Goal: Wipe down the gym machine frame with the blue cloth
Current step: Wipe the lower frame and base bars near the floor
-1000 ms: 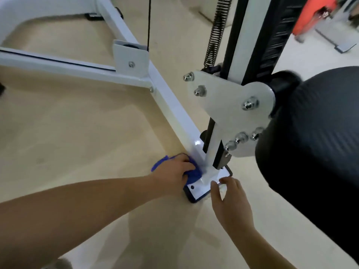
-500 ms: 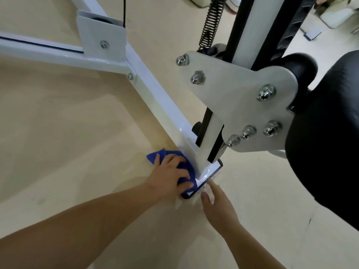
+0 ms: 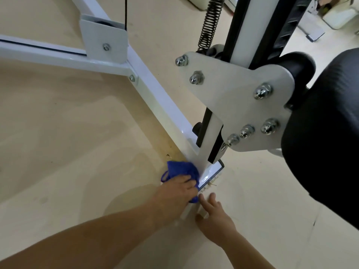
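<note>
Beige floor (image 3: pixel 68 142) carries the white gym machine frame (image 3: pixel 155 98). The left hand (image 3: pixel 174 191) grips the bunched blue cloth (image 3: pixel 180 169) against the frame's near end, while the right hand (image 3: pixel 215 216) rests on the floor just beside it, fingers loosely spread, holding nothing.

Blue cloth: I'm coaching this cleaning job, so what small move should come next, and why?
Probably slide the left hand and blue cloth away along the white floor bar: the cloth sits bunched against the bar's near end, by the upright post, and the long stretch beyond lies uncovered.
</note>
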Demonstrator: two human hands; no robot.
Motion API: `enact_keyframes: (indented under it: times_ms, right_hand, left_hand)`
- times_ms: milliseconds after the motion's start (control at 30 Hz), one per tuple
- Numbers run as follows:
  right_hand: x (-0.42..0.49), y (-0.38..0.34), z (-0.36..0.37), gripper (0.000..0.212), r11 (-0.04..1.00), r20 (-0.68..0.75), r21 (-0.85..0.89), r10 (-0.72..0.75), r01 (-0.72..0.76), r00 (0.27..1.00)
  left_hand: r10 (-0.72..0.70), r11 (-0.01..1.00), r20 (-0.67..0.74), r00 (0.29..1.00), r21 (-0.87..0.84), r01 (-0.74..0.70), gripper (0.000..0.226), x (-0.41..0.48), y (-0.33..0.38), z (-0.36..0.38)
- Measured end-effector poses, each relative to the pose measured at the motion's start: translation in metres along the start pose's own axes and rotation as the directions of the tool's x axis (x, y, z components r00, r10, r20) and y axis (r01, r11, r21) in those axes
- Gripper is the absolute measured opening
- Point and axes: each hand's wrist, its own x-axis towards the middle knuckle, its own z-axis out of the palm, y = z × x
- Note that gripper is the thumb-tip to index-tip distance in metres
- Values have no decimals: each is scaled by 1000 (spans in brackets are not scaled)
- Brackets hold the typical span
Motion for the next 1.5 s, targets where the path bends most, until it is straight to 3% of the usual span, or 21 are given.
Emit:
enact_keyframes:
  times_ms: [67,167,233,333,433,500,533,600,667,733,800,900,967,1067,1133,1233,1333,1433,1467,1500]
  right_hand:
    - [1,2,-4,68,1000,13,-15,-4,5,1000]
    - [0,2,-9,66,999,43,-38,5,-3,999]
    - [-1,1,-10,67,999,56,-52,5,-2,998]
    - [-4,-3,-8,68,998,51,-62,-5,8,999]
    - [-2,-3,-10,68,997,54,-74,-7,11,999]
    - [0,0,-14,68,996,67,-87,3,3,998]
    - [1,0,-16,67,996,77,-90,4,3,997]
    - [2,-1,-17,65,995,90,-95,14,-5,996]
    - [0,-5,-17,63,994,82,-109,16,-7,996]
    - [1,-8,-16,61,992,74,-129,-1,10,997]
    - [4,-7,-14,61,994,57,-109,7,-1,998]
    - [5,-8,-13,59,994,41,-111,24,-19,999]
    - [2,-9,-12,60,986,21,-168,-2,6,1000]
    - [-2,-4,-1,74,980,-49,-196,-39,28,998]
    - [-1,3,9,85,990,-94,-140,-38,25,995]
    - [-2,8,18,89,999,-177,-1,-33,33,984]
    - [-1,9,24,88,999,-211,17,-41,45,977]
    - [0,6,22,86,1000,-177,11,-26,29,984]
    - [1,4,19,86,1000,-168,-2,-23,23,986]
    - [1,2,17,86,1000,-161,-18,-22,19,987]
  left_hand:
    - [31,992,-49,998,-123,-36,28,-4,-6,-2]
    - [-148,976,-159,976,-182,119,6,14,-37,-17]
    - [-243,964,-148,959,-149,221,7,16,-42,-21]
    - [-66,995,-94,993,-86,58,20,2,-14,1]
    - [51,990,-165,985,-119,-71,21,-7,-11,6]
    - [-45,992,-193,980,-122,21,16,-3,-27,-7]
    - [-173,981,-193,966,-118,152,15,-3,-35,-16]
    - [-409,912,-198,891,-125,391,14,-6,-55,-26]
    - [-547,823,-201,813,-310,477,12,-6,-66,-31]
    - [-700,653,-251,668,-602,459,17,0,-59,-45]
    - [-779,549,-318,540,-761,344,21,18,-41,-63]
    - [-754,511,-305,582,-829,227,14,43,-17,-64]
    - [-751,429,-178,636,-864,265,10,54,-16,-47]
    - [-748,315,-61,661,-909,273,10,48,-5,-30]
    - [-735,254,12,678,-922,292,14,41,6,-36]
    - [-816,252,-16,578,-909,331,10,41,-16,-50]
    - [-867,111,47,495,-952,285,9,52,-59,-63]
    - [-901,110,44,432,-940,324,11,49,-40,-72]
    - [-890,116,47,453,-939,325,12,47,-23,-69]
    - [-850,114,72,523,-942,315,14,44,-4,-63]
